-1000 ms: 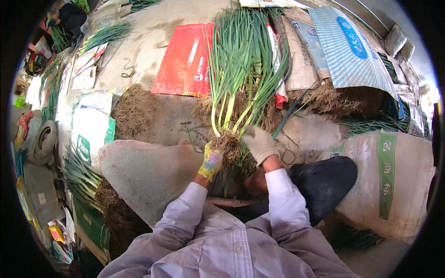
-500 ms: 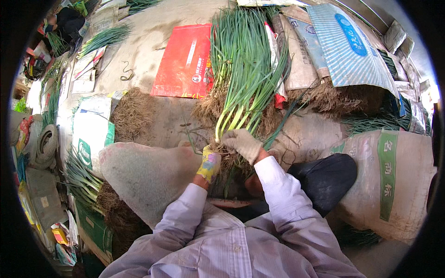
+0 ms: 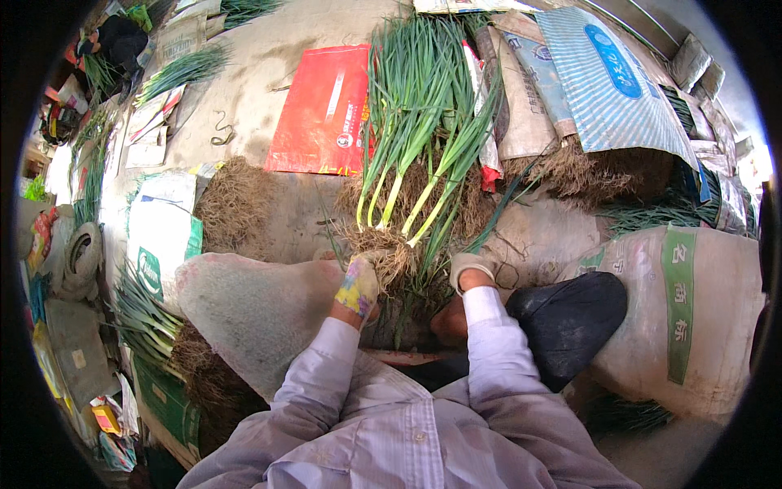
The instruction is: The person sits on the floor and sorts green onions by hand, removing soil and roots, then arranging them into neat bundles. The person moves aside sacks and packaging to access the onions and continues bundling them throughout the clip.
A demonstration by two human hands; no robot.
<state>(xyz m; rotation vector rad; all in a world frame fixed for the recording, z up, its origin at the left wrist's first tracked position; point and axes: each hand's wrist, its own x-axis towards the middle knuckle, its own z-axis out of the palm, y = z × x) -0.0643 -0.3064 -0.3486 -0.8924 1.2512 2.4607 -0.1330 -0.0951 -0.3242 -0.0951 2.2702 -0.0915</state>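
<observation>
Several green scallions (image 3: pixel 397 196) with pale stems and brown, stringy roots (image 3: pixel 397 259) fan out in front of me, tops pointing away. My left hand (image 3: pixel 359 281), in a pale glove with a yellow and purple pattern, is closed at the root ends; its fingertips are partly hidden among the roots. My right hand (image 3: pixel 471 267), in a cream glove, is apart from the stems, to their right. Its fingers point down and do not show clearly. Behind these scallions lies a thick heap of more scallions (image 3: pixel 419 77).
A red sack (image 3: pixel 322 106) lies left of the heap, a blue-striped sack (image 3: pixel 623 81) at the far right covers rooted plants. Root bundles (image 3: pixel 236 208) sit left. A bulging sack (image 3: pixel 652 318) stands by my right knee. Another person (image 3: pixel 122 41) is at the far left.
The right hand has left the stem bases and moved right and slightly down. The scallions have spread apart and lie lower, with their roots now showing. The left hand has shifted slightly left.
</observation>
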